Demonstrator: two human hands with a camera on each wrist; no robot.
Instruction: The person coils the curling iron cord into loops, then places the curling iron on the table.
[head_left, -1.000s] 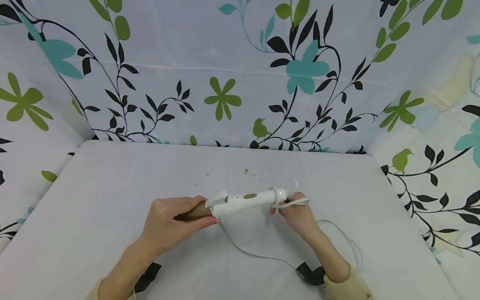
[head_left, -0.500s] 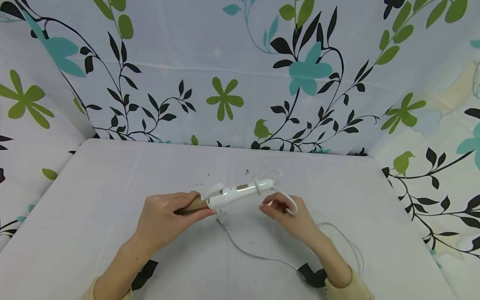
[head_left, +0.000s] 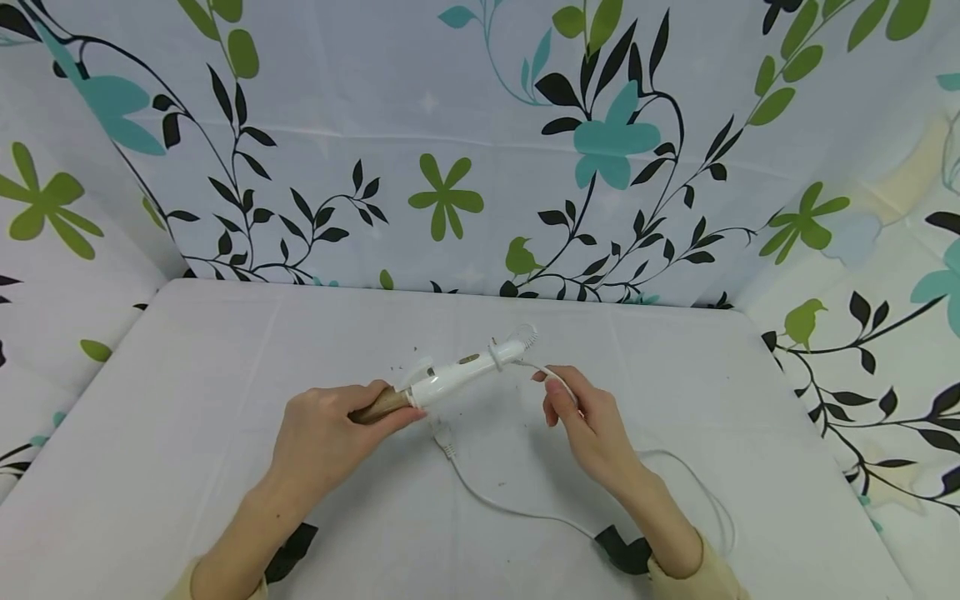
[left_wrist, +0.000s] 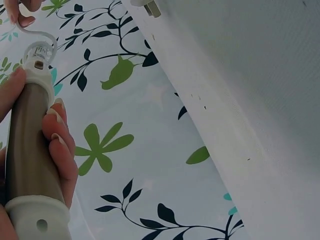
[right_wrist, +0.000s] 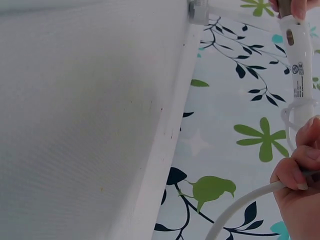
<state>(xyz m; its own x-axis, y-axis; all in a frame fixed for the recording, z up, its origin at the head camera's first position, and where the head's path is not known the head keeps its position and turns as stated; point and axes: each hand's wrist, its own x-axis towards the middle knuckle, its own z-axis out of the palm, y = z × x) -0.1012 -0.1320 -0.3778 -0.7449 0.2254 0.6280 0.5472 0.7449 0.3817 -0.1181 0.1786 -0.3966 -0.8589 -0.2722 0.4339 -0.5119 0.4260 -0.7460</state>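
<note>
Got my left hand (head_left: 330, 433) wrapped round the curling iron (head_left: 450, 379) barrel above the tabletop (head_left: 225, 375), right hand (head_left: 588, 425) pinching its cord (head_left: 517, 508) just beside the handle, and if I tug too hard that cord could kink.

Head view high, looking down at table (head_left: 225, 433); wrist views close, sharing curling iron (head_left: 457, 375).

table (head_left: 225, 400): open both sides | cord (head_left: 510, 506) trails between hands
</note>
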